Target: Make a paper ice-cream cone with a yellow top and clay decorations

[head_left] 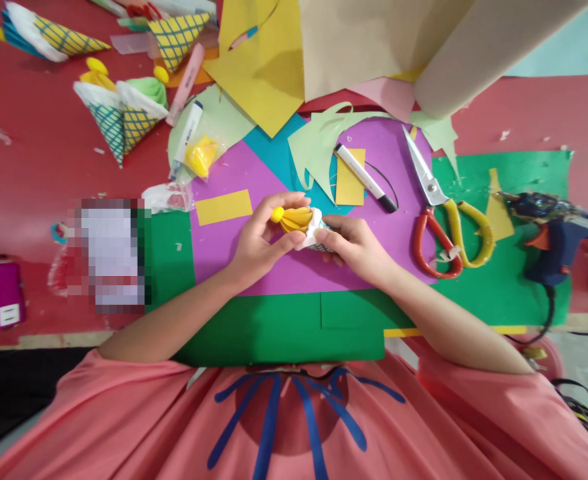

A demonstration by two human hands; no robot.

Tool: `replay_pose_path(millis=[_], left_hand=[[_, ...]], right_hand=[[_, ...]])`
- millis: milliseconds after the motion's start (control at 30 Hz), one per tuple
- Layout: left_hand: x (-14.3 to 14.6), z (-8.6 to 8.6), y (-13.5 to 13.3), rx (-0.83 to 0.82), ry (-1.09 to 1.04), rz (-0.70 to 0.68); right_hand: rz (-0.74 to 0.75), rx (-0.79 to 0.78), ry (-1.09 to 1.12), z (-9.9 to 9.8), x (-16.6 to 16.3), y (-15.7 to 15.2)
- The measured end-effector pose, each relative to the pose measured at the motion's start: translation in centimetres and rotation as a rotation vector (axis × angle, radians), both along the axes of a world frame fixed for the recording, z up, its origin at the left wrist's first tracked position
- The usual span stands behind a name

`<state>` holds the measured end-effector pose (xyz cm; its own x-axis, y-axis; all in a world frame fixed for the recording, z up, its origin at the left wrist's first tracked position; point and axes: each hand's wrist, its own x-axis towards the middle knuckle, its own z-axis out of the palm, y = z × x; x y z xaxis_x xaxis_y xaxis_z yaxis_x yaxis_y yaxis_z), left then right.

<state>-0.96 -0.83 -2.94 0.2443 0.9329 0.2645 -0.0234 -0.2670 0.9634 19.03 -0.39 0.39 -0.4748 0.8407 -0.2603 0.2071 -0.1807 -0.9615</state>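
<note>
A small craft ice cream cone (pixel 297 220) lies sideways between my two hands, above the purple sheet (pixel 284 270). It has a pleated yellow top with a yellow ball at its tip, a white rim and a teal-lined cone. My left hand (pixel 264 233) curves around the yellow top, its thumb against the white rim. The thumb of my right hand (pixel 357 247) presses near the rim, and its fingers wrap the cone part, which they mostly hide. Just beyond my hands, a marker (pixel 365 179) rests across a yellow paper piece (pixel 345 193).
Large scissors (pixel 434 207) lie open at the right, beside a blue glue gun (pixel 559 240). Similar finished cones (pixel 141 123) stand at the upper left. A bagged yellow piece (pixel 203 157), paper scraps (pixel 264 67) and a pale roll (pixel 479 53) occupy the far side. A blurred-out rectangle (pixel 111 257) lies left.
</note>
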Motion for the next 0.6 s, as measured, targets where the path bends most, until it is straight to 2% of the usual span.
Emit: replay_pose_path(millis=[300,500,600], left_hand=[[-0.3,-0.4,0.6,-0.026,-0.024,-0.015],[-0.6,-1.4,1.1,-0.094,-0.109,-0.019],[-0.9,-1.6,1.2,-0.128,-0.094,-0.011]], right_hand=[[0.023,0.008,0.081,-0.2,0.1,0.0],[-0.013,-0.217,0.209,0.1,-0.4,0.0],[-0.032,-0.245,0.244,0.3,-0.6,0.1]])
